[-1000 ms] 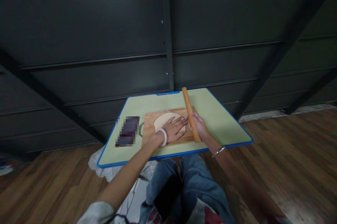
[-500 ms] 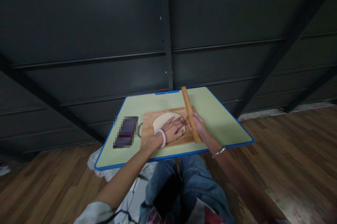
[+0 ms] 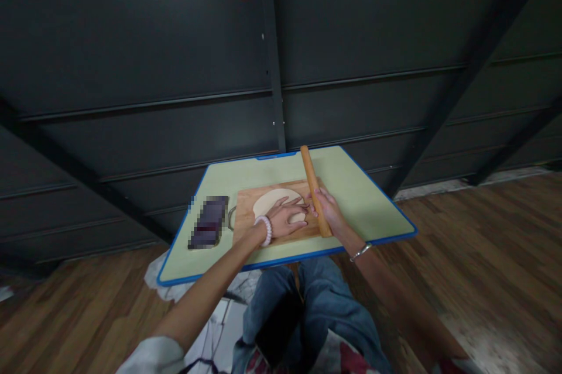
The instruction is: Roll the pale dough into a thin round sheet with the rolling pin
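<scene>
A flattened piece of pale dough lies on a wooden cutting board. My left hand rests on the dough, palm down, with the fingers spread and the thumb apart; it covers the dough's near right part. My right hand is wrapped round a wooden rolling pin a little below its middle. The pin slants over the board's right side, its far end pointing away from me, close by the fingertips of my left hand.
The board sits on a small pale-green table with a blue rim. A dark phone-like object, pixelated, lies left of the board by its metal handle. Behind the table rises a dark panelled wall. A black object is on my lap.
My left hand's fingers and thumb are spread wider on the dough. My right hand still grips the rolling pin, and the whole view has shifted slightly.
</scene>
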### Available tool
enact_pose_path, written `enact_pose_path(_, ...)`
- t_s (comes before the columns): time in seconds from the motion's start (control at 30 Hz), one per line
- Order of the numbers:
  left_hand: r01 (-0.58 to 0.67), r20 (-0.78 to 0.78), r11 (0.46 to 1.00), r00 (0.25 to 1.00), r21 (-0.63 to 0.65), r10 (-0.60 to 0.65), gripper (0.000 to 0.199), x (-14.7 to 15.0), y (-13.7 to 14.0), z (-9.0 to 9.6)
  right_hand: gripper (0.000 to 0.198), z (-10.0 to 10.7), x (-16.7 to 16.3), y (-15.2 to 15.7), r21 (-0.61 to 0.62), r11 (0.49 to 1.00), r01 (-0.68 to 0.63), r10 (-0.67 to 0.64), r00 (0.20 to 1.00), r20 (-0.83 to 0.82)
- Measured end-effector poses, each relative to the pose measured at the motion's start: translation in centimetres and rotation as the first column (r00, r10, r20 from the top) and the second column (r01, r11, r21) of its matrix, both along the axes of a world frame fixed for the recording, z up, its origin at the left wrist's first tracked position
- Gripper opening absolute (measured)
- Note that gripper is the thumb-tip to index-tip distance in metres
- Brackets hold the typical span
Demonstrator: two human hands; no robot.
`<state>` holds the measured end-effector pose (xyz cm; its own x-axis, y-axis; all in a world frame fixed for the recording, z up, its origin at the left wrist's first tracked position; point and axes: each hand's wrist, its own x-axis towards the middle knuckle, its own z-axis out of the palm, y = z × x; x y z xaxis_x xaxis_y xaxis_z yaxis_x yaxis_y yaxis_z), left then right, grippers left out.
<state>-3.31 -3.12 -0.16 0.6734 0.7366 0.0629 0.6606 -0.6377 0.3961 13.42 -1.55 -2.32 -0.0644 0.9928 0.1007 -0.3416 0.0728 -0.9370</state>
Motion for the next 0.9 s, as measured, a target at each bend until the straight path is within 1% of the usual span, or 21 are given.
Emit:
enact_pose_path(0.2, -0.043, -0.015, 0.999, 0.999, -0.003, 0.043, 0.037, 0.2, -0.3, 0.2, 0.039, 0.3, 0.0, -0.2, 0.011, 1.0, -0.004, 0.004, 1.0, -0.002)
enact_pose_path(0.27, -0.091, -0.017, 0.996, 0.996, 0.005, 0.091, 0.043, 0.1, -0.3, 0.2, 0.038, 0.3, 0.0, -0.2, 0.007, 1.0, -0.003, 0.003, 1.0, 0.002)
enact_pose_path(0.37, -0.212, -0.015, 0.977, 0.977, 0.025, 0.212, 0.054, -0.6, -0.1, -0.1, 0.04, 0.2, 0.0, -0.2, -0.017, 1.0, 0.021, -0.021, 1.0, 0.002)
enact_pose_path(0.43, -0.312, -0.017, 0.949, 0.95, 0.039, 0.312, 0.057, -1.4, 0.0, -0.4, 0.041, 0.2, 0.0, -0.1, -0.029, 0.999, 0.03, -0.03, 1.0, 0.008)
enact_pose_path(0.5, -0.416, -0.025, 0.908, 0.908, 0.048, 0.418, 0.06, -2.4, 0.1, -0.7, 0.041, 0.1, -0.1, 0.0, -0.029, 0.999, 0.025, -0.025, 1.0, 0.01)
enact_pose_path(0.57, -0.517, -0.055, 0.855, 0.853, 0.045, 0.519, 0.066, -3.3, 0.0, -1.0, 0.04, 0.1, -0.1, 0.0, -0.024, 1.0, 0.012, -0.012, 1.0, -0.002)
enact_pose_path(0.63, -0.577, -0.101, 0.816, 0.81, 0.04, 0.578, 0.076, -3.7, 0.0, -1.2, 0.038, 0.1, -0.1, 0.0, -0.017, 1.0, 0.012, -0.012, 1.0, -0.01)
enact_pose_path(0.67, -0.585, -0.119, 0.81, 0.802, 0.04, 0.585, 0.081, -3.8, -0.1, -1.3, 0.037, 0.0, 0.0, 0.0, -0.015, 1.0, 0.018, -0.018, 1.0, 0.0)
enact_pose_path(0.77, -0.56, -0.126, 0.827, 0.818, 0.055, 0.562, 0.094, -3.7, 0.1, -1.5, 0.033, 0.1, 0.0, -0.2, -0.019, 1.0, 0.022, -0.02, 0.995, 0.094)
enact_pose_path(0.83, -0.549, -0.109, 0.833, 0.826, 0.064, 0.553, 0.1, -3.7, 0.3, -1.7, 0.032, 0.2, 0.0, -0.5, -0.017, 1.0, 0.001, 0.002, 0.986, 0.168)
enact_pose_path(0.9, -0.546, -0.092, 0.836, 0.831, 0.059, 0.549, 0.103, -3.8, 0.5, -1.9, 0.032, 0.5, 0.0, -0.7, -0.012, 1.0, -0.017, 0.019, 0.979, 0.204)
